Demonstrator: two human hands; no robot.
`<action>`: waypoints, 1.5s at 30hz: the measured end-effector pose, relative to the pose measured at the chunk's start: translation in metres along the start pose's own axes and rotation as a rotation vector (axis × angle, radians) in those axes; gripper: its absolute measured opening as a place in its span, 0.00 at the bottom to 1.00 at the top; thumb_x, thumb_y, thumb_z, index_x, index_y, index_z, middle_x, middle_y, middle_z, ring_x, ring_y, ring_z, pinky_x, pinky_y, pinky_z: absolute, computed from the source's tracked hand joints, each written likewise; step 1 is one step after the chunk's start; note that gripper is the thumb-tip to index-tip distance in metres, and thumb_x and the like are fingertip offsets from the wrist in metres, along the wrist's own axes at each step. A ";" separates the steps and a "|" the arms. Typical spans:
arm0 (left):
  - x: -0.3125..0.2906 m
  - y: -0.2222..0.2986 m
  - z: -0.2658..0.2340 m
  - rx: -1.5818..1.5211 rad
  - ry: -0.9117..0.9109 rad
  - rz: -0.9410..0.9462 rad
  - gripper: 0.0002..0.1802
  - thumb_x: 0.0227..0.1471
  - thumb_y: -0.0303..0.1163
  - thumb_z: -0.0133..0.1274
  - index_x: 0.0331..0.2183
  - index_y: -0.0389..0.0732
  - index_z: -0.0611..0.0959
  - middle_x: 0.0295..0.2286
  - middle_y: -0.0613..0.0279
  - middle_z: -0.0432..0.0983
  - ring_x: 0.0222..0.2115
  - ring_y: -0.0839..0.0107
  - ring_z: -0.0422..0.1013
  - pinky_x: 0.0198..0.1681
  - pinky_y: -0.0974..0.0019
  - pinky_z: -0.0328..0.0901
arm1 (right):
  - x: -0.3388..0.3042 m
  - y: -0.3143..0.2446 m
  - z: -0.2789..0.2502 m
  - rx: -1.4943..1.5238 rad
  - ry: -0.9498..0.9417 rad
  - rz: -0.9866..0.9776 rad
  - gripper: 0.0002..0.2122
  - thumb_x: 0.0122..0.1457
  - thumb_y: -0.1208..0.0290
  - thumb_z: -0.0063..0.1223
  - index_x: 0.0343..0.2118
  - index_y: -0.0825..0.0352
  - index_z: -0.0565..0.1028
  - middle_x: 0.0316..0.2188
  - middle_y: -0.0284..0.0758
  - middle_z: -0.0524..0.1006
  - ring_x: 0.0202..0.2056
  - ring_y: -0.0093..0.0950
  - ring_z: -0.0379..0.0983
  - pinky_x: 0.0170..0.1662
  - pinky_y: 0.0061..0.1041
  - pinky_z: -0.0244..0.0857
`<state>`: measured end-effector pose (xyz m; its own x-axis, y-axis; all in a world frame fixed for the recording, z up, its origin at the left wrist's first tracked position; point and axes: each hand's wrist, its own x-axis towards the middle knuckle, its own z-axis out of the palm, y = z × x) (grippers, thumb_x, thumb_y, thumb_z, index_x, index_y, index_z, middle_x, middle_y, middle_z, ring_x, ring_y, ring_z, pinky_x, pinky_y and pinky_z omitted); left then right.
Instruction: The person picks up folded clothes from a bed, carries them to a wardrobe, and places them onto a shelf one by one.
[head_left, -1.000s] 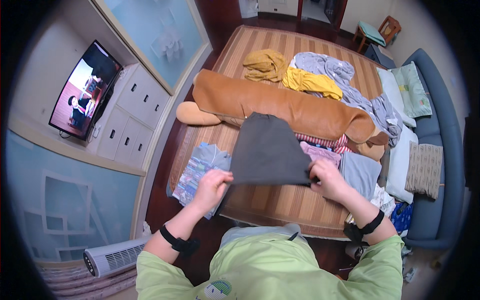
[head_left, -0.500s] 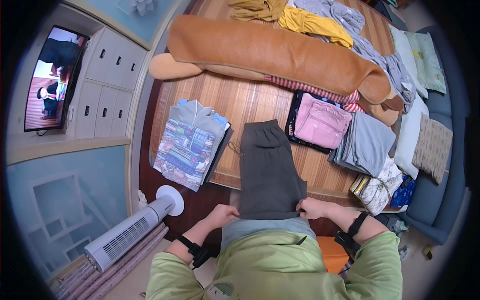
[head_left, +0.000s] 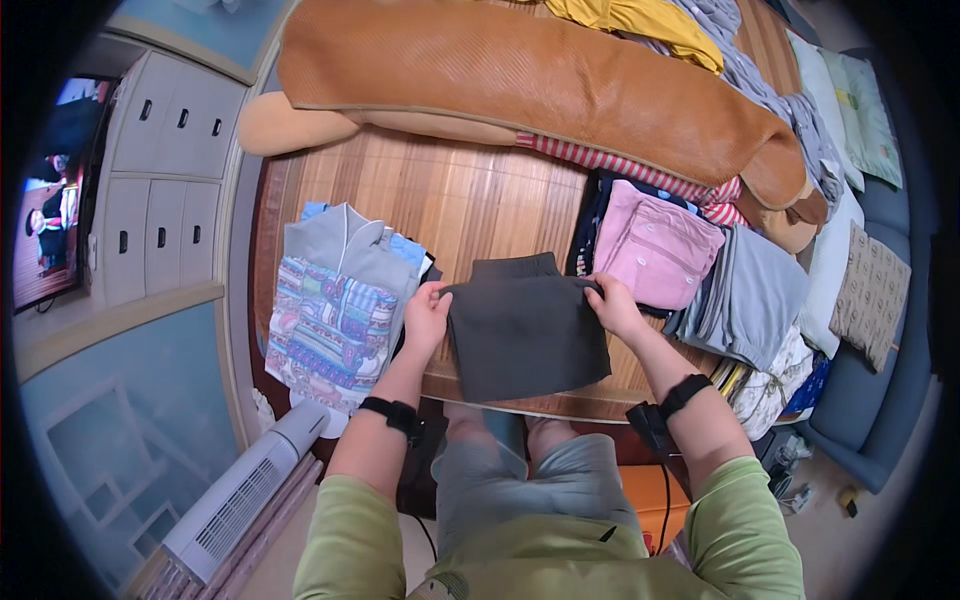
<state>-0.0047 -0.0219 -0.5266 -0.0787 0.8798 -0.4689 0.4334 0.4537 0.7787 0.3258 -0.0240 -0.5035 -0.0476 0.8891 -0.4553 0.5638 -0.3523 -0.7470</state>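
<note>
Reaching up from seven o'clock, the left hand [head_left: 427,312] pinches the folded dark grey garment [head_left: 530,345] at its ten o'clock corner, thumb against fingers. The right hand [head_left: 613,306], forearm slanting in from five o'clock, pinches the two o'clock corner. The garment spans the bed's [head_left: 450,190] six o'clock edge, between patterned clothing [head_left: 335,310] at nine and pink clothing [head_left: 660,245] at two.

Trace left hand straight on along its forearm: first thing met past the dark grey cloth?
Likely the tan padded shape under the brown cover; depth unclear, left hand could brush the mat first.
</note>
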 end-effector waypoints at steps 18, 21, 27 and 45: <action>0.063 -0.025 0.049 -0.385 -0.310 -0.431 0.35 0.35 0.27 0.64 0.47 0.33 0.68 0.36 0.55 0.73 0.35 0.68 0.71 0.39 0.69 0.66 | 0.091 0.030 0.069 0.081 -0.122 0.167 0.28 0.40 0.76 0.62 0.46 0.74 0.64 0.41 0.47 0.71 0.45 0.37 0.67 0.50 0.26 0.60; 0.046 -0.011 0.030 -0.320 -0.417 -0.430 0.28 0.35 0.24 0.63 0.41 0.31 0.72 0.33 0.59 0.75 0.32 0.71 0.72 0.37 0.71 0.66 | 0.079 0.020 0.063 0.298 -0.364 0.367 0.15 0.40 0.81 0.54 0.35 0.77 0.72 0.27 0.37 0.75 0.31 0.27 0.72 0.39 0.22 0.65; -0.011 0.125 -0.041 -0.157 -0.319 -0.010 0.21 0.34 0.20 0.61 0.37 0.35 0.76 0.32 0.61 0.75 0.32 0.73 0.71 0.37 0.72 0.65 | 0.034 -0.100 -0.027 0.444 -0.399 0.130 0.17 0.39 0.82 0.52 0.37 0.75 0.71 0.28 0.32 0.74 0.32 0.20 0.69 0.39 0.19 0.64; -0.090 -0.034 0.021 0.521 -0.484 0.222 0.30 0.42 0.28 0.53 0.51 0.41 0.68 0.48 0.50 0.64 0.48 0.52 0.61 0.50 0.57 0.59 | -0.084 0.053 0.040 -0.207 -0.318 -0.137 0.23 0.49 0.73 0.52 0.50 0.66 0.65 0.47 0.43 0.66 0.49 0.40 0.62 0.52 0.35 0.57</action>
<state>0.0065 -0.1196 -0.5196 0.4128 0.7272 -0.5485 0.7717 0.0406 0.6347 0.3262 -0.1288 -0.5244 -0.3682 0.7773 -0.5101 0.6869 -0.1423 -0.7127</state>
